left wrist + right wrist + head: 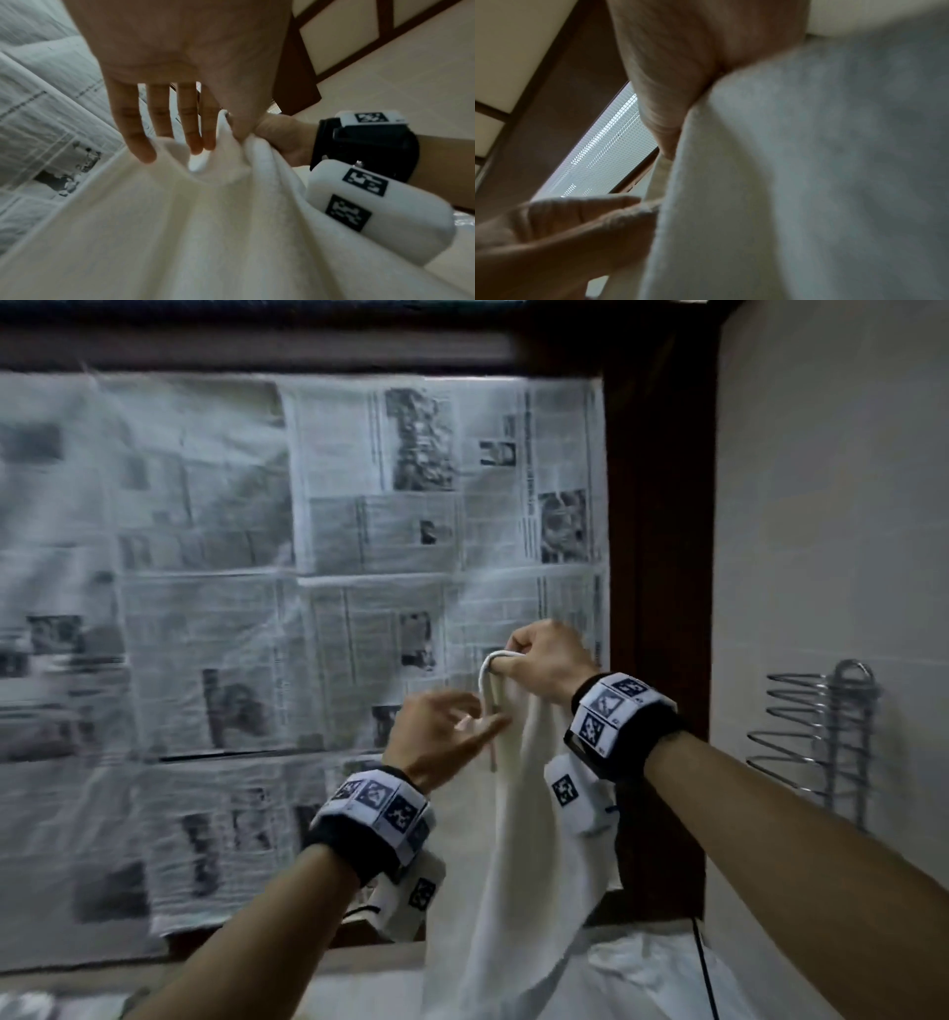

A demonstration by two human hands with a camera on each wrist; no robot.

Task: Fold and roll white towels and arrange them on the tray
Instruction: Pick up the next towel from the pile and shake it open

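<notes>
My right hand [547,662] grips the top edge of the white towel [513,839], fingers curled round it, and the cloth hangs down in front of me. My left hand [441,737] is spread, fingers straight, fingertips [144,154] touching the hanging cloth. Newspaper sheets [257,557] cover the window behind; the print is too blurred for me to read. A wire rack [821,742] hangs on the tiled wall at right. Only the right wrist view shows a mesh screen [608,150] above. Black-and-white marker bands [616,706] wrap both wrists.
</notes>
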